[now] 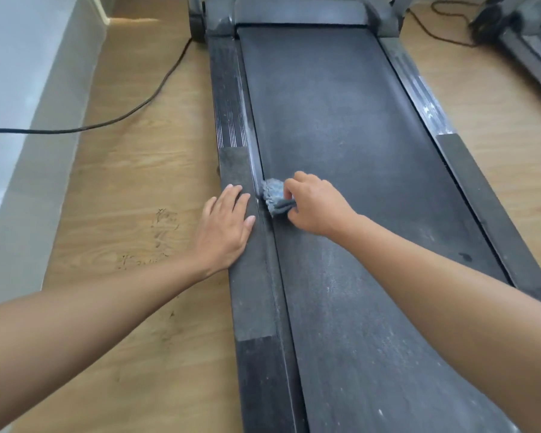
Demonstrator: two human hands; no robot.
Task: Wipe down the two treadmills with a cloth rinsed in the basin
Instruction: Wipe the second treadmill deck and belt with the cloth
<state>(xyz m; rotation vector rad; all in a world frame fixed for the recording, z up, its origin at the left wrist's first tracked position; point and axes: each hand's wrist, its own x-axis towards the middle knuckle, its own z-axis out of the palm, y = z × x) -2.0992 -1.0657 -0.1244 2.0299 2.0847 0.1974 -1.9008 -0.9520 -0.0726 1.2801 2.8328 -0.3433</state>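
Two hands work at the left edge of the belt (356, 135) of the near treadmill (300, 12); we take the belt as our landmark. The right hand (317, 209) lies on the belt at that edge, its fingers curled round a bunched grey cloth (272, 195), which it presses into the seam where the belt meets the left rail (231, 126). The left hand (224, 229) rests just left of the belt, flat on that rail, fingers straight and holding nothing; we judge that it braces the body. The second treadmill (534, 48) shows only as a corner, well to the right of the belt. A cable (150, 99) trails over the floor (138, 189) left of the belt. No basin is in view.

The step in hand, as we judge it, is wiping the near treadmill at its left seam, about midway along the belt. Pale dust lies on the belt and on the right rail (419, 85), so we place the task in its early part. The next move calls for a firm stroke along the seam, with the cloth kept wedged against the rail's edge. The cloth will likely want rinsing before the second treadmill.
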